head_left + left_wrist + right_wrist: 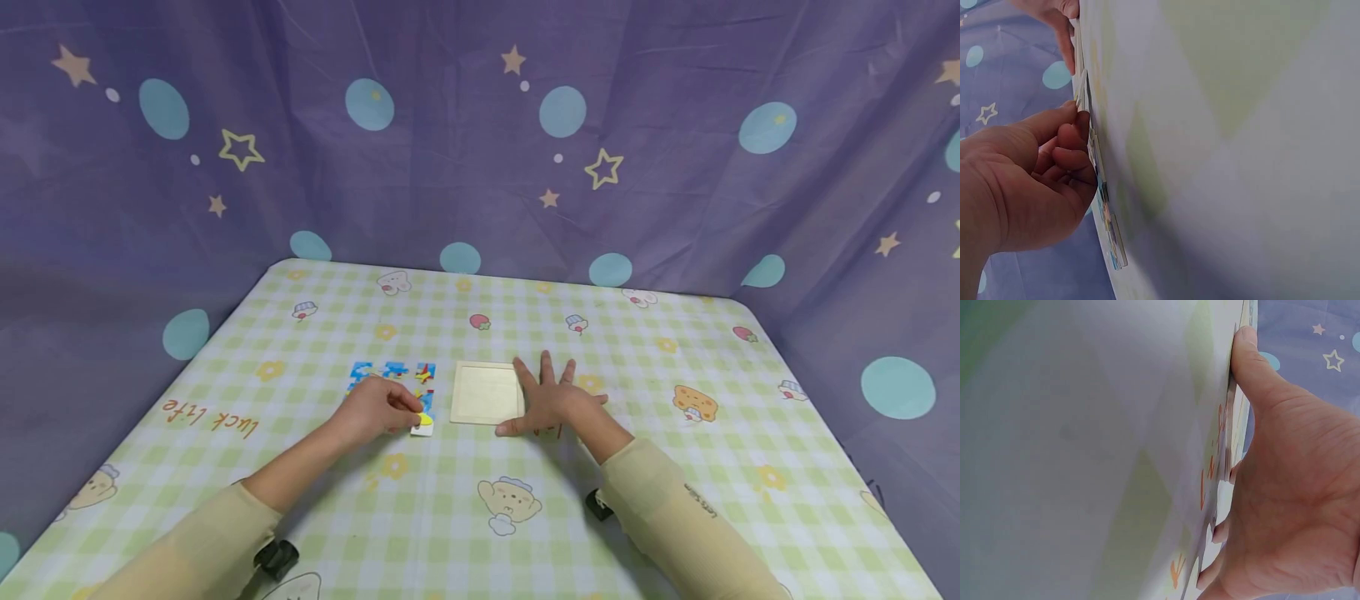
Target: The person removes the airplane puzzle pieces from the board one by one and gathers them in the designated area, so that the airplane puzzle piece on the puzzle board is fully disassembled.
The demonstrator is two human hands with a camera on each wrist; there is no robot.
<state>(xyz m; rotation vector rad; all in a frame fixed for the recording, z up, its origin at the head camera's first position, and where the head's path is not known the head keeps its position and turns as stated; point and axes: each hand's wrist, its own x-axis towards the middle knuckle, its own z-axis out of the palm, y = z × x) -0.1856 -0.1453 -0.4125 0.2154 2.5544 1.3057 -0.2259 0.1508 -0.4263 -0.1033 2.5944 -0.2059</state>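
My left hand [378, 407] pinches a white and yellow puzzle piece [422, 430] between thumb and fingers; the left wrist view shows this piece [1082, 87] edge-on, tilted up from the cloth. Beneath and beyond that hand lie several blue puzzle pieces [362, 369], partly hidden by it. To their right is a square wooden puzzle tray [487, 393] with a raised rim and a bare inside. My right hand [551, 403] has its fingers spread, with thumb and forefinger at the tray's right side. In the right wrist view its thumb [1249, 347] lies along the tray's edge.
A green and white checked cloth [600, 517] with printed cartoons covers the table. Purple curtains [480, 167] with stars and dots hang behind it and at both sides. Dark straps with black devices [276, 558] sit at the wrists.
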